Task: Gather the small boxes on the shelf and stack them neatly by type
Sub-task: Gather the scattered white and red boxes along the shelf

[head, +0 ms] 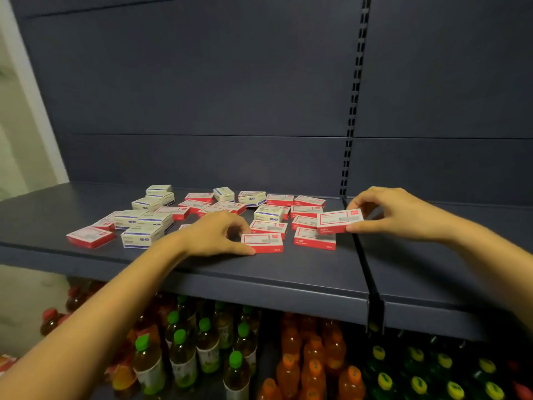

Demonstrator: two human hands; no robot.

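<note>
- Small boxes [268, 228] lie scattered over the left bay of the shelf [288, 272], the two types mixed together. In my head view I see no finished stack, so I judge the sorting barely begun.
- I have the left hand [219, 232] with its fingers curled round a red box [262, 242] that lies flat near the shelf's front edge.
- The right hand [401, 215] pinches a second red box [340, 220] by its end, held up just above the boxes beneath it.
- Count: roughly sixteen red-and-white boxes, including both held ones, and about nine white-and-blue boxes [141, 236]. Overlaps stop me giving an exact tally.
- Left to do: nearly all of it, gathering and stacking both types.
</note>
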